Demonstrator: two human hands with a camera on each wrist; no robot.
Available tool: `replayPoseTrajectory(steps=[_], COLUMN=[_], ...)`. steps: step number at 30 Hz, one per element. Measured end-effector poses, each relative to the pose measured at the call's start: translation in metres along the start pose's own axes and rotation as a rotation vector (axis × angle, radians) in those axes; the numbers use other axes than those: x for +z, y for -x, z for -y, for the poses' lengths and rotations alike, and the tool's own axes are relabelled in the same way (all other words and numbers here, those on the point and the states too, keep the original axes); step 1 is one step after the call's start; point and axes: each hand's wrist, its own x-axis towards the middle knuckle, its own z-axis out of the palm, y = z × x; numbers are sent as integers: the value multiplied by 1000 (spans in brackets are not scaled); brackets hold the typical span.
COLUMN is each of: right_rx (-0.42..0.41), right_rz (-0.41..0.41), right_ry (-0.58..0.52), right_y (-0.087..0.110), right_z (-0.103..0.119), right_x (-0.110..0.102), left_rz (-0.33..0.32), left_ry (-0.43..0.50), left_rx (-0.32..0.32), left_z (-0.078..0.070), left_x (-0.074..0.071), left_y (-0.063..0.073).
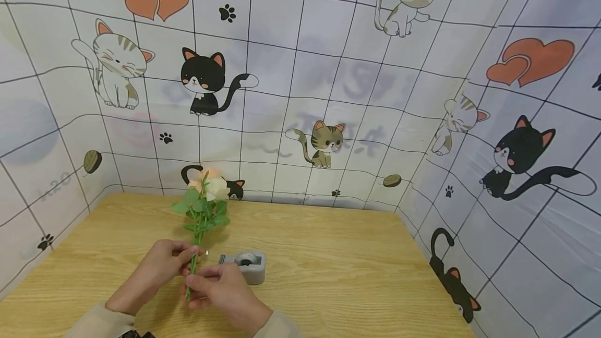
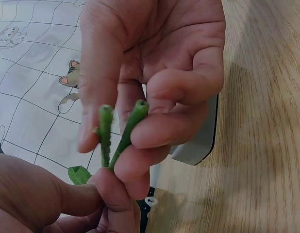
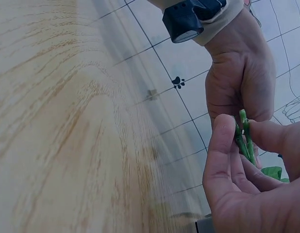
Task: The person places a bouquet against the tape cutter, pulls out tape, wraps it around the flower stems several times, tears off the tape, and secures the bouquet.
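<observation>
Two roses (image 1: 213, 186), one white and one peach, stand upright together above the wooden table with green leaves below the blooms. My left hand (image 1: 166, 262) pinches their green stems (image 2: 125, 138) partway down. Lower on the stems, my right hand (image 1: 225, 288) has its thumb on one side and its curled fingers on the other, holding near the cut ends. Those two ends spread apart in a V in the left wrist view. Just beyond the right hand sits a grey tape dispenser (image 1: 255, 270) with a roll in it. A tiny shiny bit shows beside the left fingertips; its kind is unclear.
The light wood table (image 1: 338, 265) runs back to a white grid-patterned cloth (image 1: 281, 82) printed with cats and hearts, which hangs behind and at both sides. A dark wrist camera (image 3: 184, 22) is strapped on the left wrist.
</observation>
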Motion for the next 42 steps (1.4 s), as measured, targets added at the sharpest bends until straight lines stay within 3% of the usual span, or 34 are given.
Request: replayPoseTrajectory(steps=[10, 17, 29, 42], right_rx=[-38, -77, -145, -125], right_rz=[-112, -137, -237, -320], right_ry=[21, 44, 217, 324], right_y=[3, 5, 7, 4], right_z=[-1, -2, -2, -2], right_x=[0, 0, 6, 13], left_rz=[-6, 2, 12, -27], left_ry=[26, 7, -47, -83], left_rx=[-22, -30, -98, -73], left_z=[1, 3, 2, 1], left_x=[5, 5, 5, 9], left_y=[-1, -2, -2, -2])
